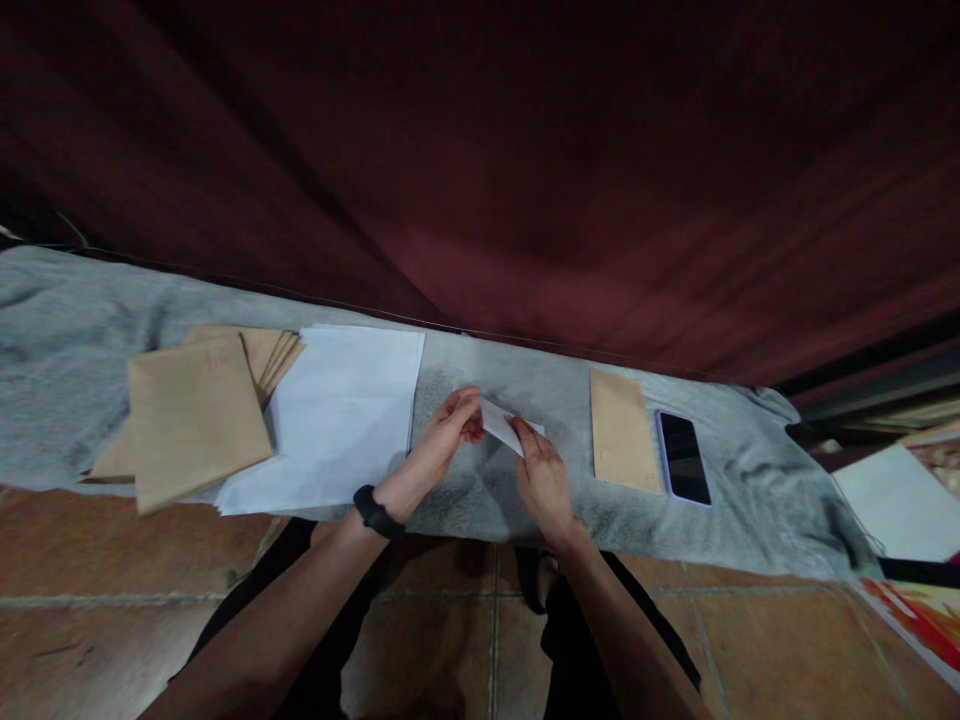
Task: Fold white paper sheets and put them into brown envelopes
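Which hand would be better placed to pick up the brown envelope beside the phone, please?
Probably the right hand: it is nearer the brown envelope, though holding white paper; the left hand is farther away.

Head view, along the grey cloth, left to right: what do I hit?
Pile of brown envelopes → large white sheets → left hand → small white paper → right hand → single brown envelope → phone.
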Available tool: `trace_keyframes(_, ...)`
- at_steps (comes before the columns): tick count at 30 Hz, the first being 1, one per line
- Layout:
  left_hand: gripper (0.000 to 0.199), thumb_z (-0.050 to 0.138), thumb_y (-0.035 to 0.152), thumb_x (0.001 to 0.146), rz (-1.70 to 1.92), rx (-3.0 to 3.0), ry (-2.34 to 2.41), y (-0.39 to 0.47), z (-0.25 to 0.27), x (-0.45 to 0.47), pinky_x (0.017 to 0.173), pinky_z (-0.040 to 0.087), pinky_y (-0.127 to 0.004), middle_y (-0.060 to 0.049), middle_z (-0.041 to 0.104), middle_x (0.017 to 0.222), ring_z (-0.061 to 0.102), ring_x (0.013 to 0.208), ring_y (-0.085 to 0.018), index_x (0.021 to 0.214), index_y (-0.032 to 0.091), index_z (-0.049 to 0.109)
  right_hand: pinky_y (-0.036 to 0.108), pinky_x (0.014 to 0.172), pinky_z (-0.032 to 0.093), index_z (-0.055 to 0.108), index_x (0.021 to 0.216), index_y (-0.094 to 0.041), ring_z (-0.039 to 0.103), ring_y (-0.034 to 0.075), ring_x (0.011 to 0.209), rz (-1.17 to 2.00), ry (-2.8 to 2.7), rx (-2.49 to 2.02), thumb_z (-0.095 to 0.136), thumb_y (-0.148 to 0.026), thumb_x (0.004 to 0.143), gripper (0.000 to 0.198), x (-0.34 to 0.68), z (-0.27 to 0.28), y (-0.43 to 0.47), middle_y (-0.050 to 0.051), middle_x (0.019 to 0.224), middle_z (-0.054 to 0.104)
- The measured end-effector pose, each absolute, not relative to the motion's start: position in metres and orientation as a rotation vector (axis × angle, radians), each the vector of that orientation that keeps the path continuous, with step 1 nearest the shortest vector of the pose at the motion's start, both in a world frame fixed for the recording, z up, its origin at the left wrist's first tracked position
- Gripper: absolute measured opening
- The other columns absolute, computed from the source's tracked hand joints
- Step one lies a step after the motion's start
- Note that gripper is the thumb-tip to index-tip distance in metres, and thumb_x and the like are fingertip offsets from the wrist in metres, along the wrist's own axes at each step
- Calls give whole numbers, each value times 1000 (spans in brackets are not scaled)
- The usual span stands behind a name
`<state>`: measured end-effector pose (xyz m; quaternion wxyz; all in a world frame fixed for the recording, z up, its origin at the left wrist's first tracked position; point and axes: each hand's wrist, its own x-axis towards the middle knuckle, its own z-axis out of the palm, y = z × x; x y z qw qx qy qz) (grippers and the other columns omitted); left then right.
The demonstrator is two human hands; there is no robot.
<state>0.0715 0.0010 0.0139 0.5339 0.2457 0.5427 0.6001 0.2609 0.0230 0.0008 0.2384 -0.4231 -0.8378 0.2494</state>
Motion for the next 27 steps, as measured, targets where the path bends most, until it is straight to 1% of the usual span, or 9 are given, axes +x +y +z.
trace_keyframes(2,48,63,44,94,1462,484,1259,0,17,74,66,54,-28,-4,71,89,69,74,-16,133,19,56,45,114,48,60,143,-18,63,27,130,867,-2032,-1171,37,-31,104,47,262,7,27,13,141,67)
trace_keyframes(5,59,72,34,89,1449,461,1246,-3,15,78,78,57,-31,-6,73,103,72,89,-18,142,23,50,44,104,55,65,132,-18,70,27,118,1154,-1567,-1202,39,-48,104,49,257,9,30,12,122,76)
trace_keyframes(8,51,81,29,80,1307,552,1156,-8,9,86,83,57,-33,-7,73,106,71,98,-20,127,20,63,42,94,61,66,129,-16,74,28,109,1396,-1256,-1171,46,-53,100,51,248,5,30,11,106,80)
trace_keyframes(11,38,84,35,75,1277,599,1147,-12,6,96,82,55,-31,-7,74,103,70,95,-20,106,18,69,40,85,64,65,126,-16,77,29,102,1524,-1092,-1127,55,-54,94,51,244,-2,30,11,103,81)
trace_keyframes(15,34,81,36,74,1296,662,1177,-13,6,96,73,53,-28,-7,74,99,68,87,-19,100,17,70,41,81,64,64,121,-17,78,29,94,1599,-1022,-1094,61,-55,90,49,245,-8,33,12,108,80)
trace_keyframes(19,19,75,33,72,1169,892,1267,-7,5,78,59,43,-23,0,68,74,58,66,-13,81,17,69,40,82,63,68,111,-20,77,27,90,1559,-972,-1114,72,-47,81,41,253,-11,40,9,103,80)
trace_keyframes(21,14,73,28,69,1109,987,1294,-3,2,63,59,42,-22,2,67,71,56,64,-13,78,18,69,38,78,61,69,103,-20,76,25,86,1539,-939,-1145,76,-42,74,37,260,-13,46,7,99,80)
trace_keyframes(24,13,68,22,71,996,1242,1432,1,-3,40,64,46,-24,1,70,76,61,71,-16,82,19,74,32,67,56,70,89,-21,71,21,73,1538,-973,-1222,80,-40,66,32,273,-15,56,3,83,78)
trace_keyframes(27,18,62,19,76,870,1440,1645,3,-6,24,70,51,-29,-1,71,79,65,74,-19,88,20,76,29,61,50,72,81,-21,64,18,63,1521,-1314,-1310,77,-44,64,29,283,-19,62,-1,71,72)
